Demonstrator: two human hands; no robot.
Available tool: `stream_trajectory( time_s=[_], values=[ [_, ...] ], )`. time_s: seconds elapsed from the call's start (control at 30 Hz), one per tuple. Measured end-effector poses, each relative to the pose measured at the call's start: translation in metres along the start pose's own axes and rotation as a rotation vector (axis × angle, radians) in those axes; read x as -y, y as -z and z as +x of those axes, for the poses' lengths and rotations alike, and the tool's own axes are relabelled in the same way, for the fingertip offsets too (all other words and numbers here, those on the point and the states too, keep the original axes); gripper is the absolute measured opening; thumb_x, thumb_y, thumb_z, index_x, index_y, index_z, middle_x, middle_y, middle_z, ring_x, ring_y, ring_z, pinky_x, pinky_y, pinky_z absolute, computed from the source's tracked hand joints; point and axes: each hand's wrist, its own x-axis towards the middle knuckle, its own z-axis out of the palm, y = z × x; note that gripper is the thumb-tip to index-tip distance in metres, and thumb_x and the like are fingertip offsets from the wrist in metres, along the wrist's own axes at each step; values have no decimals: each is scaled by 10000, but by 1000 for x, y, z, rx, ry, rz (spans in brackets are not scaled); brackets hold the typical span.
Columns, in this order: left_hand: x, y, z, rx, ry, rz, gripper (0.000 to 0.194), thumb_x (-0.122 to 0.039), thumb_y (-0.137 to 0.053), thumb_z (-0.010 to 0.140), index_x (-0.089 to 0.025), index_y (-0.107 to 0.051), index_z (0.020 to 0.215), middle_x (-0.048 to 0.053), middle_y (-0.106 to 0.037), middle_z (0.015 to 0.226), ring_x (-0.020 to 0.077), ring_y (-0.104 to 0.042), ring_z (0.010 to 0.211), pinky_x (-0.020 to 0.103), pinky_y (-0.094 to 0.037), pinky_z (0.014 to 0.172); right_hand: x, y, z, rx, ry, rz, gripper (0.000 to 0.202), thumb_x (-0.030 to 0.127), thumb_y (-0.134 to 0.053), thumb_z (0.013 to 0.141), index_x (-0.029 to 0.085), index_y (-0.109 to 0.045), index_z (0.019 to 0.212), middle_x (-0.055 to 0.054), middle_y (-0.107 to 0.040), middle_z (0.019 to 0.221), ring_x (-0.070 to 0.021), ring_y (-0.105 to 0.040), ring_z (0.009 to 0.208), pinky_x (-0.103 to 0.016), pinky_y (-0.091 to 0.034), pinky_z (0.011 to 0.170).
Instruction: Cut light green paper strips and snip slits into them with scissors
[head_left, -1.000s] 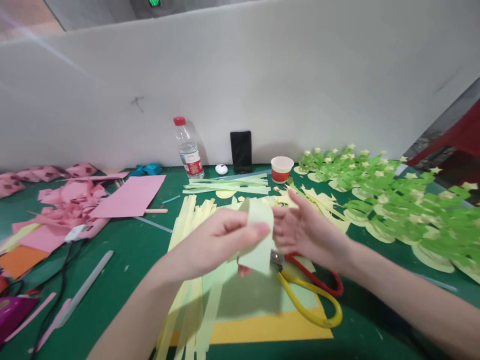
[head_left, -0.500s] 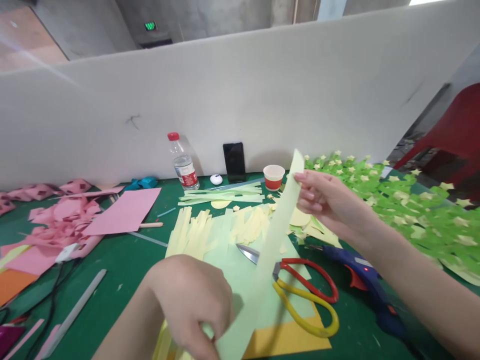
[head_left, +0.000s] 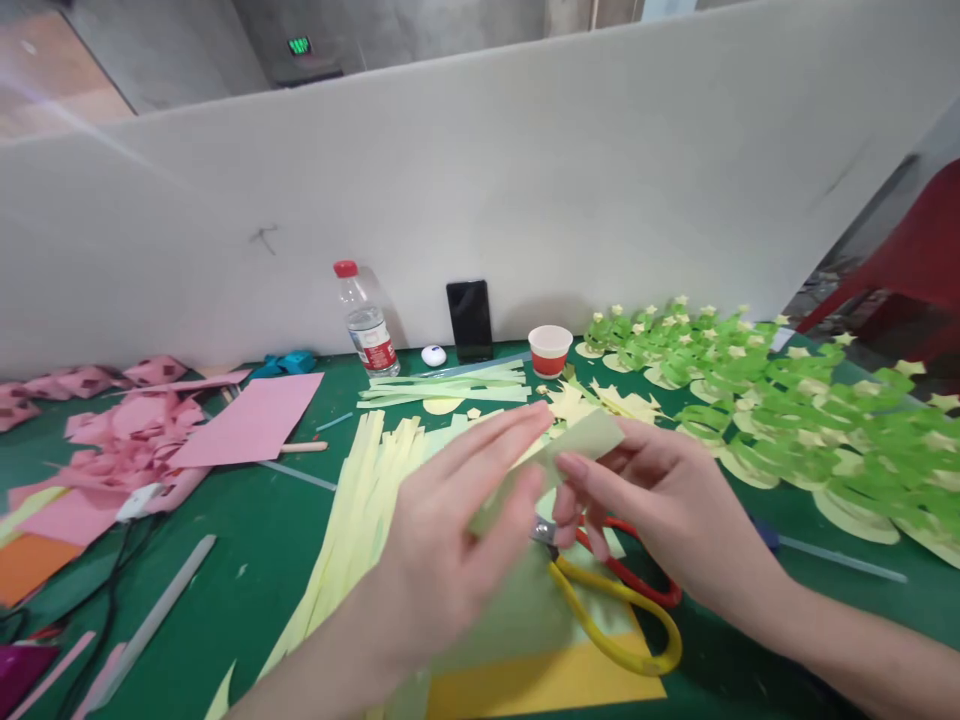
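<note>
A pale green strip (head_left: 589,438) slants just right of the frame's centre, its right end pinched by the right hand (head_left: 660,485); the blurred left hand (head_left: 461,520) flanks it, fingers straight, whether gripping I cannot tell. Scissors (head_left: 637,662) lie below; pink paper (head_left: 251,422) covers part of the desk (head_left: 262,570) at left.

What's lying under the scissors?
Beneath the handles: pale green paper, yellow sheet, green table. The left hand, right hand and held paper strip hide the blade tips and anything below.
</note>
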Motion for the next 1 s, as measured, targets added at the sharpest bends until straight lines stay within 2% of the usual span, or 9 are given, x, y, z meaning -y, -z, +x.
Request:
stream_trajectory(
  time_s=[0.1, 0.2, 0.27, 0.37, 0.53, 0.67, 0.73, 0.9, 1.0],
  values=[
    [-5, -7, -5, -67, -146, 179, 283, -180, -574, 824, -118, -572, 1100, 113, -680, 1075, 172, -641, 974, 285, -499, 907, -3, 0, -2, -14, 49, -82, 195, 287, -596, 747, 194, -608, 576, 4, -636, 528, -104, -562, 453, -180, -460, 421],
    [-1, -10, -6, -106, -261, 312, 263, -185, -609, 809, -133, -566, 1063, 102, -711, 998, 194, -661, 922, 382, -448, 969, -4, 2, -6, 6, 60, -169, 321, 323, -539, 784, 190, -560, 493, 8, -549, 464, -117, -515, 469, -209, -441, 458],
    [2, -9, -6, -95, -285, 342, 238, -198, -607, 812, -128, -571, 1037, 102, -719, 968, 203, -663, 919, 413, -413, 998, -3, 4, -8, 25, 80, -202, 364, 323, -497, 804, 188, -515, 467, 17, -472, 433, -111, -455, 449, -214, -399, 438],
    [1, -5, -6, -52, -275, 303, 210, -197, -560, 840, -114, -582, 1032, 105, -715, 978, 193, -648, 955, 374, -393, 1018, 2, 5, -10, 82, 125, -243, 331, 267, -500, 782, 185, -474, 462, 16, -476, 474, -109, -428, 470, -213, -373, 439],
    [-8, -1, -3, 51, -152, 94, 217, -152, -535, 829, -87, -608, 1022, 110, -700, 1007, 174, -638, 956, 232, -478, 904, 7, 13, -10, 54, 134, -293, 257, 258, -556, 751, 190, -530, 505, -11, -545, 596, -138, -532, 594, -219, -430, 515],
    [-11, 0, -3, 238, 69, -141, 282, -102, -512, 836, -239, -604, 1064, -25, -709, 908, 105, -657, 731, 149, -524, 703, 9, 18, -8, -14, 178, -314, 231, 265, -581, 737, 197, -528, 523, -7, -544, 587, -130, -515, 566, -218, -419, 499],
    [-11, 0, -3, 275, 156, -235, 290, -147, -537, 842, -299, -583, 1085, -56, -701, 888, 96, -651, 688, 138, -524, 634, 10, 18, -7, -16, 185, -337, 213, 252, -578, 728, 197, -537, 526, -6, -535, 569, -124, -501, 537, -212, -405, 464],
    [-9, -3, -4, 259, 217, -312, 312, -271, -564, 841, -299, -543, 1150, -24, -654, 1109, 153, -625, 967, 181, -514, 798, 9, 14, -4, 62, 174, -356, 210, 190, -543, 715, 188, -524, 506, 9, -487, 506, -102, -460, 479, -197, -361, 406],
    [-9, -4, -3, 254, 193, -268, 305, -228, -556, 849, -318, -560, 1141, -44, -676, 1025, 128, -636, 884, 165, -504, 775, 8, 13, -4, 57, 180, -354, 238, 205, -549, 726, 187, -501, 494, 18, -472, 493, -97, -449, 476, -197, -359, 418]
  ],
)
